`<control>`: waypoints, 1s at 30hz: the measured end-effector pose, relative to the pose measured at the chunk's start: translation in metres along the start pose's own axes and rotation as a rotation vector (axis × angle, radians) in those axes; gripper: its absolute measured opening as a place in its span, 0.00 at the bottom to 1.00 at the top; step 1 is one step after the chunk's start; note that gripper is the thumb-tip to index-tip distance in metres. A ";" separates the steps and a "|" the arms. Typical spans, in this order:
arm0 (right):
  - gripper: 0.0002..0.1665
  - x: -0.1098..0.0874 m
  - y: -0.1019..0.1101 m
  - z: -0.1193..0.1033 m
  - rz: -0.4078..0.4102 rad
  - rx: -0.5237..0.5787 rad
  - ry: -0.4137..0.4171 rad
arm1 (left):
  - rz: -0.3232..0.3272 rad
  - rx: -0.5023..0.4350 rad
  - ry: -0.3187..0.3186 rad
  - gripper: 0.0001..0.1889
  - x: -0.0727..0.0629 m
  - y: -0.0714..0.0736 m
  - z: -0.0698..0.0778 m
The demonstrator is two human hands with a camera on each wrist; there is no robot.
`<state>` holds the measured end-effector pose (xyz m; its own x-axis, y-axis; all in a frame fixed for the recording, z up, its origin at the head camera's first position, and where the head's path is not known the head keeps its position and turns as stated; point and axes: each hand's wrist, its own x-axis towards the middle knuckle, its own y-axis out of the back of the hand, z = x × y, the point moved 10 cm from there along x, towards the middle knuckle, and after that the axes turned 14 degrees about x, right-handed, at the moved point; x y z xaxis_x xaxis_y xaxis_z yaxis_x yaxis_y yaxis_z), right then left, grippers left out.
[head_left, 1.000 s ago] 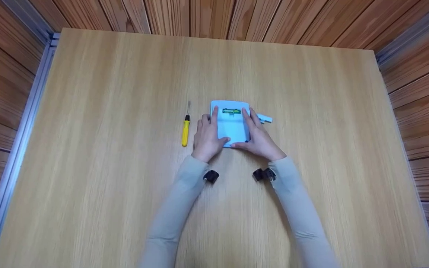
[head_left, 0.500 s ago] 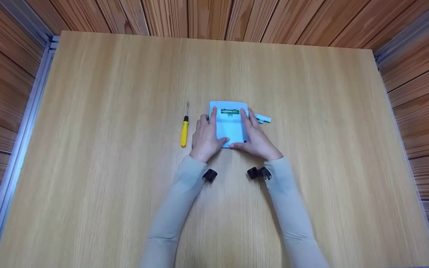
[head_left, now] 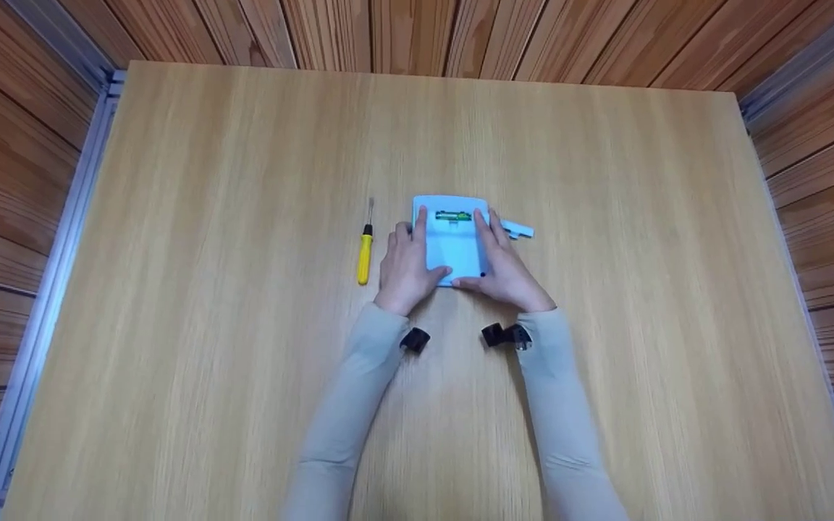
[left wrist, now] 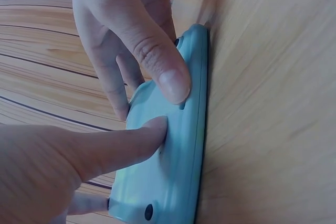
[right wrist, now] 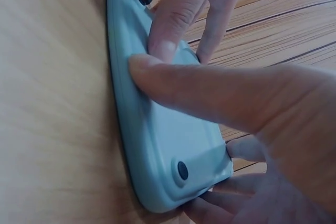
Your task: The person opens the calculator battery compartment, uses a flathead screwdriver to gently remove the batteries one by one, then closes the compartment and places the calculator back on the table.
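Note:
A light blue plastic device (head_left: 455,250) lies back side up on the table, dark round feet (right wrist: 182,170) showing on its back. Green in its open compartment, a battery (head_left: 453,216) sits near the far edge. My left hand (head_left: 407,269) grips the device's left side, thumb on the back near the front edge. On the right side my right hand (head_left: 505,273) holds it the same way, its thumb (right wrist: 178,85) close to the left one. A small light blue cover-like piece (head_left: 519,229) lies just beyond the right fingers.
A yellow-handled screwdriver (head_left: 365,257) lies left of the left hand, tip pointing away. The wooden table (head_left: 207,289) is bordered by plank walls (head_left: 410,36) and a metal rail (head_left: 62,282) along the left.
My right wrist and forearm have swung slightly inward, to the left. Both hands keep their places on the device; the head view has shifted a little.

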<state>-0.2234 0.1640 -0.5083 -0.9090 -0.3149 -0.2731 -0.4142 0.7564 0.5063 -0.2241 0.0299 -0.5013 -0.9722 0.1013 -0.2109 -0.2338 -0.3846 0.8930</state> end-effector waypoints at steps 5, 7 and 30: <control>0.65 -0.001 0.001 0.002 0.005 0.005 -0.009 | -0.006 -0.004 0.001 0.53 0.001 -0.003 0.000; 0.65 -0.001 0.002 0.003 0.010 0.007 -0.012 | -0.006 -0.013 -0.003 0.53 0.000 -0.002 0.000; 0.66 -0.002 0.001 0.000 0.000 0.020 0.013 | 0.200 0.047 0.195 0.22 -0.012 0.050 -0.068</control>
<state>-0.2222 0.1650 -0.5071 -0.9096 -0.3223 -0.2622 -0.4132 0.7674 0.4902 -0.2249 -0.0533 -0.4809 -0.9835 -0.1524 -0.0971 -0.0410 -0.3353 0.9412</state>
